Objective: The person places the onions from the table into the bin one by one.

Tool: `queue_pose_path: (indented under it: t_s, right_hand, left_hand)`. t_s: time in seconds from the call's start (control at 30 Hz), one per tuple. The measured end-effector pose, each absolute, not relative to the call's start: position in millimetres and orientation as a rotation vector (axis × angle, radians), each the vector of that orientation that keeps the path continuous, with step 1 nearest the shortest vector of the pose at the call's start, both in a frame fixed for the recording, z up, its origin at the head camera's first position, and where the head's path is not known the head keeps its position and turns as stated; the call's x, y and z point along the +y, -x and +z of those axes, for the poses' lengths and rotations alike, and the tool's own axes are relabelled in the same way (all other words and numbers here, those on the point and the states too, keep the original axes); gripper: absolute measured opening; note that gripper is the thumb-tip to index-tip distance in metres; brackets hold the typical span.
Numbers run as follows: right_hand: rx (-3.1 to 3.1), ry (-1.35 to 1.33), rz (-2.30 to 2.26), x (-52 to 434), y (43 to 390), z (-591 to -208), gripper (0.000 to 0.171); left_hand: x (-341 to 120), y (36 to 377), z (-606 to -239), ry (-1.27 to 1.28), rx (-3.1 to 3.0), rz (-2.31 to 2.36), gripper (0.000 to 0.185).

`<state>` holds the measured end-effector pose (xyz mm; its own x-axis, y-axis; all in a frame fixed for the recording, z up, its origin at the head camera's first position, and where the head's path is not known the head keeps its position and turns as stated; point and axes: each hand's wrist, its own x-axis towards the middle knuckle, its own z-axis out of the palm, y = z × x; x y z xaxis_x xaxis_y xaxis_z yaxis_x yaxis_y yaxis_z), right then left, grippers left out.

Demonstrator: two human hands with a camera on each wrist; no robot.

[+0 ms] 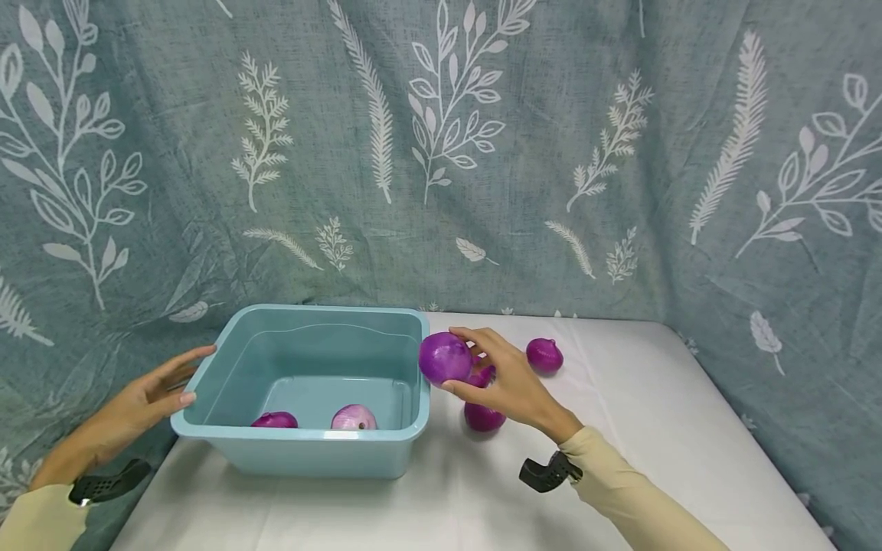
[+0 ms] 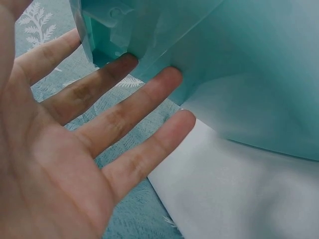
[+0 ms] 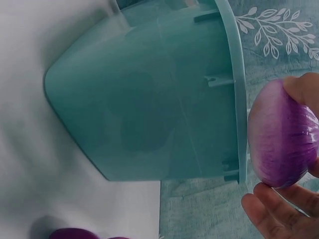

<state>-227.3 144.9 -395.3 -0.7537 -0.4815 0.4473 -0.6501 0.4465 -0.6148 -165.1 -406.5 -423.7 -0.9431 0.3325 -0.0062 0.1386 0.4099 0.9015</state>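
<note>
A white-covered table [image 1: 620, 459] is seen from above, backed by a grey-green cloth printed with white leaves [image 1: 482, 153]. A light blue plastic tub [image 1: 303, 451] is placed on the left part of the table.

A purple onion [image 1: 445, 357] is gripped in the right hand [image 1: 506, 383], with the thumb and fingers curled round it. The onion is held in the air just beside the tub's right rim, close to its top edge. In the right wrist view the same onion [image 3: 281, 134] is seen next to the tub's outer wall [image 3: 149, 109], pinched between fingertips [image 3: 271, 209].

The left hand [image 1: 141, 402] is held flat with straight fingers, and nothing is gripped by it. It is placed against the tub's left wall. In the left wrist view two fingertips [image 2: 169, 79] are shown touching that wall just under the rim.

Two onions are seen lying inside the tub near its front wall, a dark purple one [image 1: 275, 420] and a paler pink one [image 1: 354, 418]. Three more purple onions are left on the table right of the tub: one [image 1: 544, 355] well clear of the hand, one [image 1: 484, 418] below the hand, and one [image 1: 482, 375] partly hidden behind it.
</note>
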Motion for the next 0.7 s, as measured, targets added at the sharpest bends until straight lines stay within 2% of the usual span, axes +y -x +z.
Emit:
queue_pose_path:
  t_s: [0.47, 0.7]
  right_hand:
    - [-2.482, -1.070, 1.260, 118, 232, -390, 0.081]
    - [-2.489, -1.095, 1.268, 110, 233, -389, 0.078]
  left_hand:
    - [-407, 165, -423, -0.366, 2.510, 1.528, 0.066]
    - [-407, 163, -423, -0.387, 2.500, 1.542, 0.066]
